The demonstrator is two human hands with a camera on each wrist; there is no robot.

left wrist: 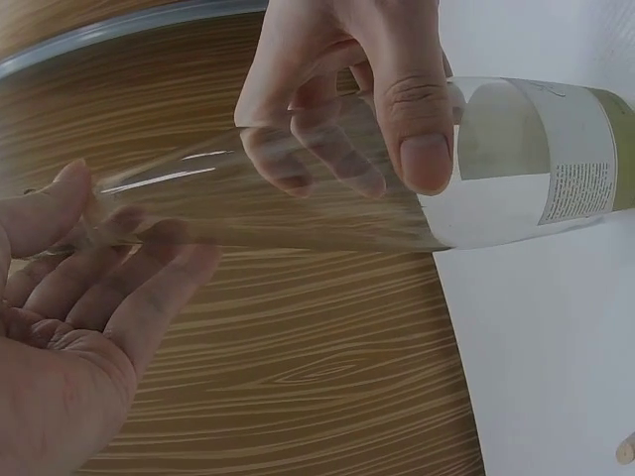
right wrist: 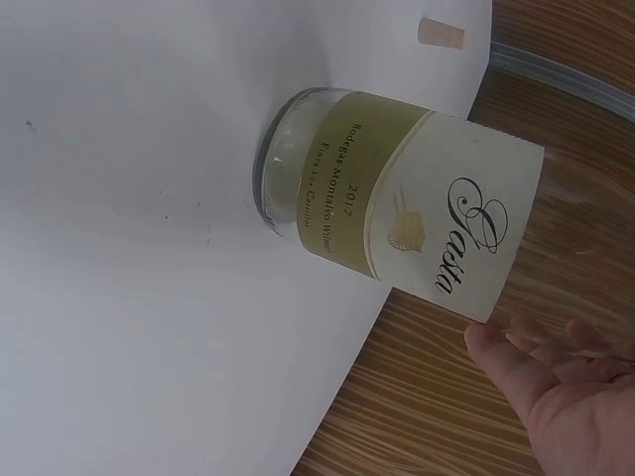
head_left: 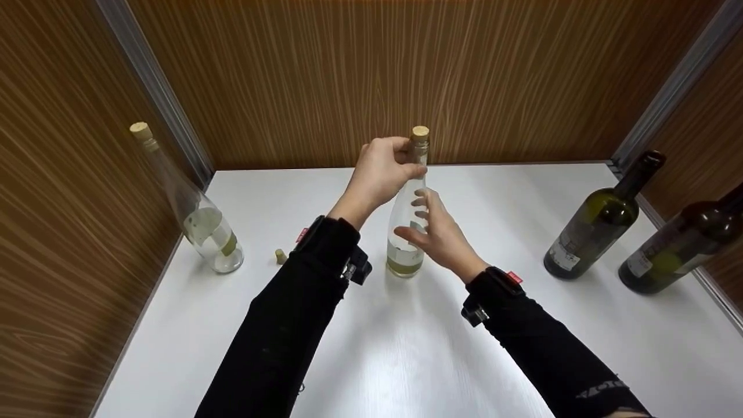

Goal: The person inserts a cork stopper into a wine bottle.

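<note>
Head view shows the clear glass bottle (head_left: 406, 232) standing upright on the white table (head_left: 406, 348). Closest to us, the right hand (head_left: 438, 232) wraps its grip around the bottle's middle, likely to keep it from tipping. Higher on the same bottle, the left hand (head_left: 383, 171) pinches the neck just under the cork (head_left: 420, 134). Left of the bottle lies a loose cork (head_left: 281, 256), and farther left stands another clear corked bottle (head_left: 197, 215). Well to its right stand two dark wine bottles (head_left: 603, 223).
</note>
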